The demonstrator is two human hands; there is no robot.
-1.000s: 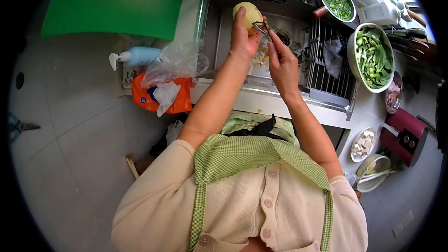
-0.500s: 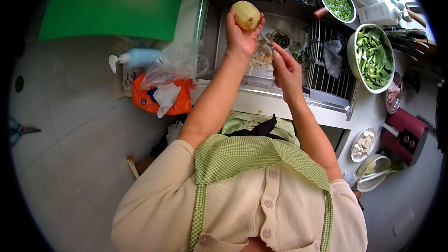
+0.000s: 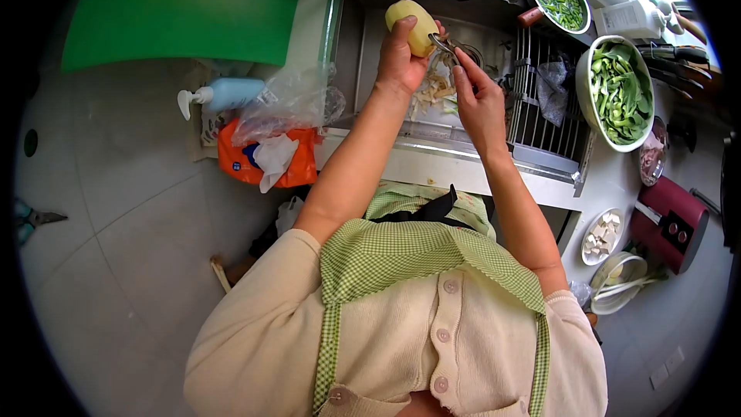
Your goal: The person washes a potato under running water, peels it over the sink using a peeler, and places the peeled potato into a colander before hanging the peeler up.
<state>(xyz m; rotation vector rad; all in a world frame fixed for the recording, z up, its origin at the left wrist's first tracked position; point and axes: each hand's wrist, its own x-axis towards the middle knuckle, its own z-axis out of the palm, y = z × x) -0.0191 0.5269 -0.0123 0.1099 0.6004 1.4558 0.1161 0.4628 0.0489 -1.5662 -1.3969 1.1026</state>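
Over the sink, my left hand is wrapped round a pale yellow, peeled potato, which looks smooth. My right hand grips a metal peeler, its head touching the potato's right side. Strips of peel lie on the sink bottom below the hands, close to the drain, which the right hand and peeler partly hide.
Right of the hands, a metal rack spans the sink. Farther right stand a bowl of leafy greens and a plate of white cubes. At left are a blue pump bottle and an orange packet.
The potato, held out on the left palm with the peeler away from it half a second ago, is now tilted in the fingers. My right hand has brought the peeler back against it.
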